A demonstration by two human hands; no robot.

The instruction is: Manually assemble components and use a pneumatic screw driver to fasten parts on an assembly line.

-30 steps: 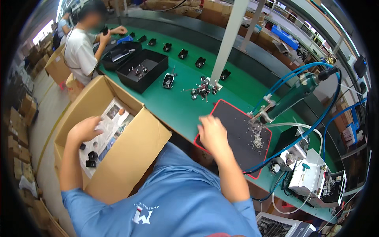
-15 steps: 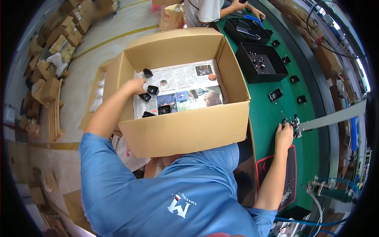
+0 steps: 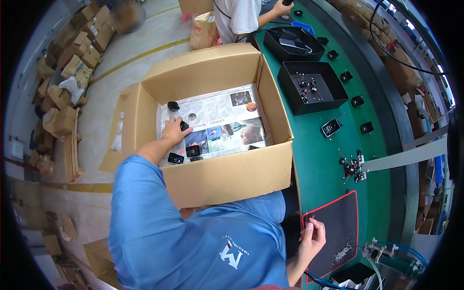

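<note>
My left hand [image 3: 174, 131] is inside the open cardboard box [image 3: 227, 170], its fingers closed around a small black plastic housing [image 3: 184, 125]. Similar black housings lie on the newspaper [image 3: 217, 104] lining the box: one housing [image 3: 173, 106] is beyond the hand, another [image 3: 193, 151] nearer me. Over the edge of the dark mat with a red border [image 3: 333, 237], my right hand [image 3: 313, 237] pinches a small dark part with a bit of red [image 3: 308, 219], possibly wired. A cluster of small wired parts [image 3: 353, 166] sits at the end of a grey strip, away from both hands.
On the green bench [image 3: 309, 169] stand a black tray with wired parts [image 3: 314, 89] and a second black tray [image 3: 292, 43]. Several black housings [image 3: 357, 100] line the bench. A co-worker [image 3: 241, 19] is at the far end. Tiny pale pieces [image 3: 342, 253] lie on the mat.
My right hand has left the wired cluster and come back to the mat with a small part. My left hand has moved nearer me inside the box, and the housings there have shifted.
</note>
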